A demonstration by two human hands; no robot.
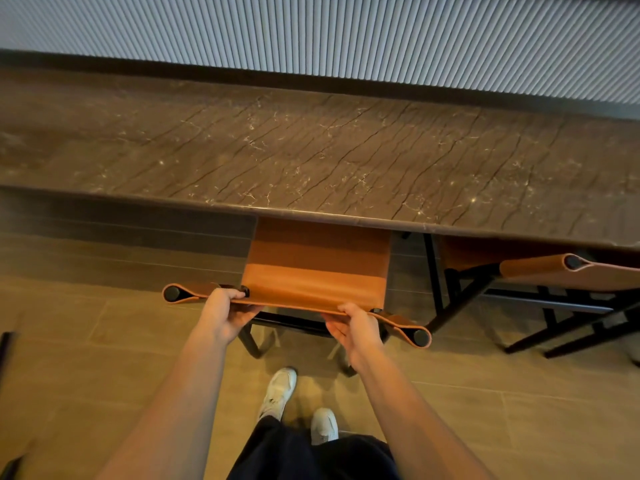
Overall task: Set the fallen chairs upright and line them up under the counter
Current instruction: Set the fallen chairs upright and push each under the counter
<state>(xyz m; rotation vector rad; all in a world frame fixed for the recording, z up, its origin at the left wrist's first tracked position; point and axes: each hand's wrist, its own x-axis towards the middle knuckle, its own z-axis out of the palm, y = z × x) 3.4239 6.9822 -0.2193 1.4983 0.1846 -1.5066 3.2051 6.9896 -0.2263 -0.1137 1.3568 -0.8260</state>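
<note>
Both hands held the top edge of the near chair's leather backrest (298, 303): the left hand (225, 315) had its grip closed over the strap near the left post, thumb on top, and the right hand (358, 329) was closed the same way near the right post. Below them, white shoes (278, 393) stood on the tiled floor (104, 358). This chair (315, 268) stood upright, its tan seat partly tucked under the front edge of the brown marble tabletop (311, 150), black legs showing beneath. To the right a second chair (568, 271) of the same kind also stood upright, its seat under the tabletop too, just beside the first. Beyond the tabletop ran a ribbed grey wall (346, 32).
</note>
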